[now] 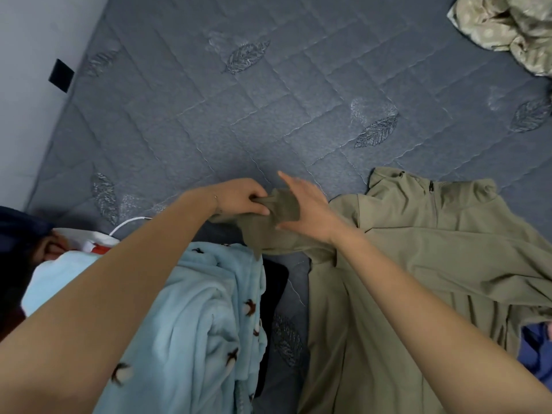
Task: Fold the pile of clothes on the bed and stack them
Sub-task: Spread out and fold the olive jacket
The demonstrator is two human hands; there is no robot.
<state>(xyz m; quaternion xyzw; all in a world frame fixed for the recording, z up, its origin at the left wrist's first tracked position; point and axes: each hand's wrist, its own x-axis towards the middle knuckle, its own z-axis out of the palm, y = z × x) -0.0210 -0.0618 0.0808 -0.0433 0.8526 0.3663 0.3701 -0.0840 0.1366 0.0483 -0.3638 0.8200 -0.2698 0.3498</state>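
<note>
Pinching one olive jacket sleeve (283,212) — left hand (240,200); right hand (307,213) touching.

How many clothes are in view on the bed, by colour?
Olive jacket: 1
Light blue fleece: 1
Beige patterned cloth: 1
Black garment: 1
Blue cloth, right edge: 1
Total: 5
The dark heap at far left is too hidden to count.

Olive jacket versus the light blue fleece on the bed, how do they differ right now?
The olive jacket is plain and smooth; the light blue fleece is fluffy with small brown-and-white motifs. The jacket lies spread out, the fleece bunched in folds. The left hand grips the jacket's sleeve, with the right hand open beside it; the fleece is not held. Both lie unfolded on the grey mattress.
</note>
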